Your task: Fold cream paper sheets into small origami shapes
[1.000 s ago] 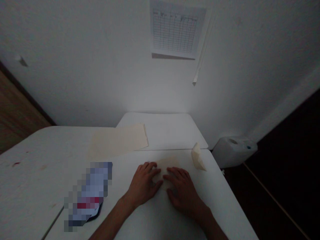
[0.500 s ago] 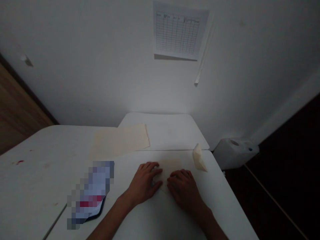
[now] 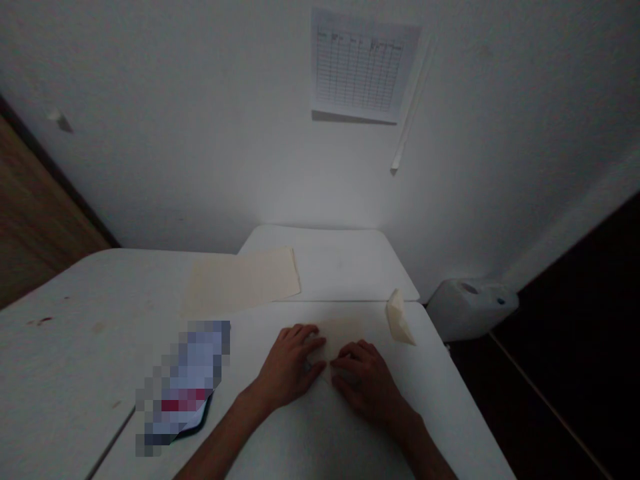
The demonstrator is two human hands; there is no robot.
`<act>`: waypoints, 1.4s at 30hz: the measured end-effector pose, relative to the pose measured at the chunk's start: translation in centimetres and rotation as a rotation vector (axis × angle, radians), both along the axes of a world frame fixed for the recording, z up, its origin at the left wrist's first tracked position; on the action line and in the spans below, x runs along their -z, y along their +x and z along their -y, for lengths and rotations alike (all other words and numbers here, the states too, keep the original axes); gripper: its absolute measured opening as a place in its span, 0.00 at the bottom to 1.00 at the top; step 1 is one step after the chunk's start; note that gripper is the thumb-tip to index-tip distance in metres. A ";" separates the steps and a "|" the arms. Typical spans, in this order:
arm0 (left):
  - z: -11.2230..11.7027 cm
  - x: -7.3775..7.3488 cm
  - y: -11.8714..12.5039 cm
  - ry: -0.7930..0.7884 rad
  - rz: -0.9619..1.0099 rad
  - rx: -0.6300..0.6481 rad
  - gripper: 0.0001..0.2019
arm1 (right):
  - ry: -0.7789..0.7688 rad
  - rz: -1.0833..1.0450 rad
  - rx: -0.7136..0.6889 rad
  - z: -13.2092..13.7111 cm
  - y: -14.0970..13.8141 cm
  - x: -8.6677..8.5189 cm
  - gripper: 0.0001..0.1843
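Note:
A small cream sheet of paper (image 3: 345, 328) lies flat on the white table (image 3: 310, 440) near its far right edge. My left hand (image 3: 290, 365) rests on the sheet's left part with fingers stretched flat. My right hand (image 3: 364, 381) presses on the sheet's near right part, its fingers lying flat and slightly curled. The two hands almost touch at the fingertips. Much of the sheet is hidden under them. A folded cream paper shape (image 3: 399, 319) stands just right of the sheet.
A larger cream sheet (image 3: 243, 280) lies farther back on the left. A blurred-out flat object (image 3: 183, 383) lies at the near left. A second white tabletop (image 3: 330, 260) adjoins at the back. A white container (image 3: 470, 303) sits on the dark floor to the right.
My right hand has slid a little toward me and its fingers have curled slightly on the sheet. The left hand has hardly moved.

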State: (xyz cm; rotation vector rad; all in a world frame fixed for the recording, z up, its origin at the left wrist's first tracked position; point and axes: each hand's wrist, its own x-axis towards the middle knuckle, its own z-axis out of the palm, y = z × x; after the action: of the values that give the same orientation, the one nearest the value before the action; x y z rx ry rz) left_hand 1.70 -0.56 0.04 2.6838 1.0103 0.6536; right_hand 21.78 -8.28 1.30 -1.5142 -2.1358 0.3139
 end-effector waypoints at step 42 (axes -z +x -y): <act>0.0 0.1 -0.1 -0.030 0.023 -0.014 0.18 | -0.281 0.065 -0.029 -1.7 0.1 -1.5 0.34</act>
State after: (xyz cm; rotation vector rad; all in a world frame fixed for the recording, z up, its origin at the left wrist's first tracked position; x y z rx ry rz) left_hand 1.64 -0.58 -0.08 2.6398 1.0263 0.6655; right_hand 21.85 -6.56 2.80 -1.6660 -2.2394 0.6042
